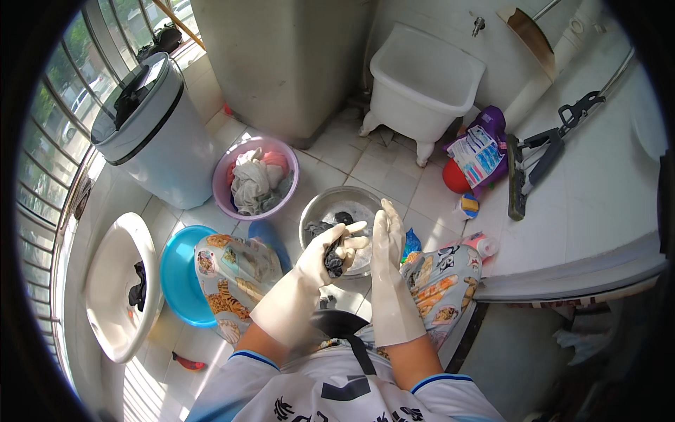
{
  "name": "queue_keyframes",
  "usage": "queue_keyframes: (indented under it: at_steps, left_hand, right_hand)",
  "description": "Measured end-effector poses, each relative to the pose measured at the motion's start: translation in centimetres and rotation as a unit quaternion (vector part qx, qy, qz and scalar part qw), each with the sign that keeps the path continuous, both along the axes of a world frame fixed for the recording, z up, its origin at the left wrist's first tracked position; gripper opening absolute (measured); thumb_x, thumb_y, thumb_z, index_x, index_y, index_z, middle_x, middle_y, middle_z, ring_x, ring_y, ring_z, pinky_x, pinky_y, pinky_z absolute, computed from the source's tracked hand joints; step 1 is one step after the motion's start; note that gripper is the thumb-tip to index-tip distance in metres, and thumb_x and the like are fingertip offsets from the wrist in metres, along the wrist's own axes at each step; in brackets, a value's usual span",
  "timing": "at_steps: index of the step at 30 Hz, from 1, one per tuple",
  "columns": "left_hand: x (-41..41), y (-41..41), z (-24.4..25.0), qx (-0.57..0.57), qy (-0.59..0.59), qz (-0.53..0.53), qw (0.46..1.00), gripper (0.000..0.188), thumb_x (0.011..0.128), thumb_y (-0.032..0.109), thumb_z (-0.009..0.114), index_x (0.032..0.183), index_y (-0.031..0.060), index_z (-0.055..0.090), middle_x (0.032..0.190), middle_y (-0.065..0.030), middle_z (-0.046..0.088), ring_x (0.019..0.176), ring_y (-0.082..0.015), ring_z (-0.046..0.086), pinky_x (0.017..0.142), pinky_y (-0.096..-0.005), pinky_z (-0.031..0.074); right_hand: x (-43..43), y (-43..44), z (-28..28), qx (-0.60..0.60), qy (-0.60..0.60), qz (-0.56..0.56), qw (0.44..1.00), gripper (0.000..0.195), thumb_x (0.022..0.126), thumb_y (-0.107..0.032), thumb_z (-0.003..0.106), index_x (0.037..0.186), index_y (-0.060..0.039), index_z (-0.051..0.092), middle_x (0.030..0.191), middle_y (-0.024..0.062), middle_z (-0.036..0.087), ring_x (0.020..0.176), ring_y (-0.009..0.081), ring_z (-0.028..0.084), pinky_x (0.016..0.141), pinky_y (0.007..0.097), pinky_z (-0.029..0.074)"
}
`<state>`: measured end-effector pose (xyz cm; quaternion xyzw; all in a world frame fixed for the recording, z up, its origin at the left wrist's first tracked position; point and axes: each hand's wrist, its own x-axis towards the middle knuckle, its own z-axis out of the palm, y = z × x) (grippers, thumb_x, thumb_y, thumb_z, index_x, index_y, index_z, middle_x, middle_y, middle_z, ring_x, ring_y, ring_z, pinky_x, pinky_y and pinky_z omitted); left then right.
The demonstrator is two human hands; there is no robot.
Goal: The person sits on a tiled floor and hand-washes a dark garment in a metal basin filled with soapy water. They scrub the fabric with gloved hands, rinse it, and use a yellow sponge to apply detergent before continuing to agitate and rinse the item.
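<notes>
Both my hands wear long cream rubber gloves. My left hand (337,245) is curled around a wet, dark grey cloth (333,259), above the near side of a metal basin (311,203). Beside it, my right hand (388,232) is held flat and upright, palm turned inward, with nothing visible in it. The basin stands on the tiled floor between my knees and contains sudsy water. More dark cloth (318,228) lies in it at the left, and a small black piece (344,217) floats near the middle. My hands and forearms hide part of the basin's near and right sides.
A pink-purple tub (219,187) of clothes stands ahead left, near a light blue bin-shaped appliance (169,163). At left are a blue basin (176,274) and a white sink (113,295). A white mop sink (422,79), purple detergent bag (477,150) and sponge mop (517,179) stand ahead right.
</notes>
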<state>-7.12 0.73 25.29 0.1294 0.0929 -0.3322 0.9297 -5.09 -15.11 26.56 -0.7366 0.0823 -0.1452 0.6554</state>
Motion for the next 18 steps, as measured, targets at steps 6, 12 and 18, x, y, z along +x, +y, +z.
queue_keyframes:
  at_steps: [6, 12, 18]
  left_hand:
    - [-0.5, -0.4, 2.3, 0.068, 0.025, -0.129, 0.989, 0.047, 0.108, 0.033, 0.053, 0.131, -0.0075, 0.061, 0.078, -0.0077, 0.067, 0.051, -0.005, 0.054, 0.049, -0.0139, 0.042]
    - [-2.2, 0.3, -0.1, -0.009, 0.105, -0.101, 0.989, 0.036, 0.106, 0.025, 0.06, 0.126, -0.0059, 0.063, 0.091, -0.0114, 0.07, 0.062, -0.0063, 0.062, 0.05, -0.0151, 0.048]
    - [-1.5, -1.1, -3.7, -0.077, 0.072, 0.112, 0.988, 0.032, 0.105, 0.034, 0.061, 0.119, 0.0058, 0.066, 0.105, -0.0088, 0.071, 0.086, -0.0176, 0.07, 0.071, -0.0272, 0.06]
  right_hand:
    - [-1.2, -0.1, -7.4, 0.535, 0.375, 0.153, 0.742, 0.056, 0.11, -0.054, 0.039, 0.134, -0.0083, 0.06, 0.123, 0.011, 0.065, 0.072, 0.0268, 0.067, 0.061, 0.0344, 0.058]
    - [1.0, 0.1, -1.3, 0.433, 0.295, 0.148, 0.839, 0.032, 0.099, -0.036, 0.069, 0.127, -0.0195, 0.068, 0.103, 0.0041, 0.068, 0.085, 0.016, 0.067, 0.073, 0.034, 0.059]
    - [-0.3, 1.4, -1.0, 0.281, 0.114, 0.118, 0.946, 0.032, 0.097, -0.022, 0.071, 0.125, -0.0086, 0.066, 0.115, 0.0123, 0.071, 0.099, 0.0207, 0.069, 0.091, 0.034, 0.058]
